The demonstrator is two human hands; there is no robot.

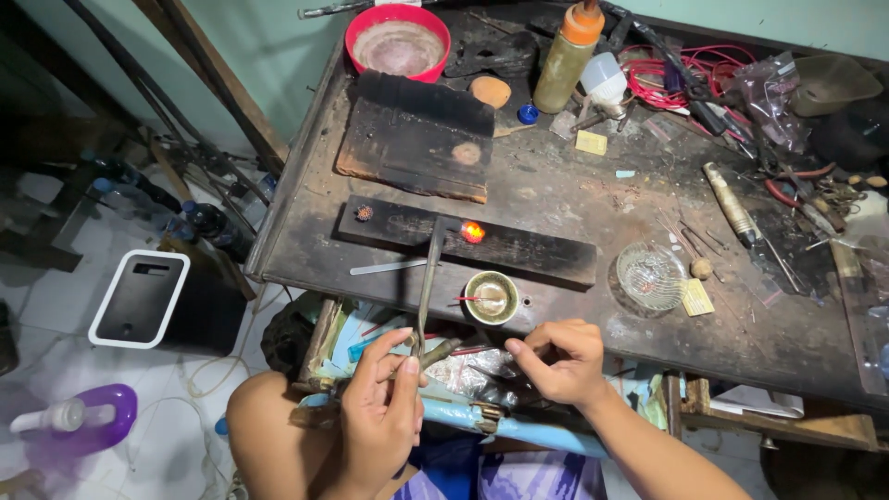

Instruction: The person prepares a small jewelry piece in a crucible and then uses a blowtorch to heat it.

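Note:
My left hand point(381, 400) grips long metal tweezers point(429, 278) that reach up to a charred black block point(519, 248). A small glowing orange-red piece point(472, 231) lies on that block, just right of the tweezers' tip. My right hand point(560, 359) sits by the bench's near edge with thumb and fingers pinched; something thin may be between them, but I cannot make it out. Between the hands and the block stands a small round metal cup point(491, 296) holding a thin red stick.
A bigger charred board point(417, 139), a red bowl point(398, 42), an orange-capped bottle point(567, 57), red wires point(662, 79), a glass dish point(651, 275) and scattered hand tools crowd the dark bench point(593, 185). On the tiled floor at the left stand a white-framed black box point(139, 298) and a purple bottle point(79, 421).

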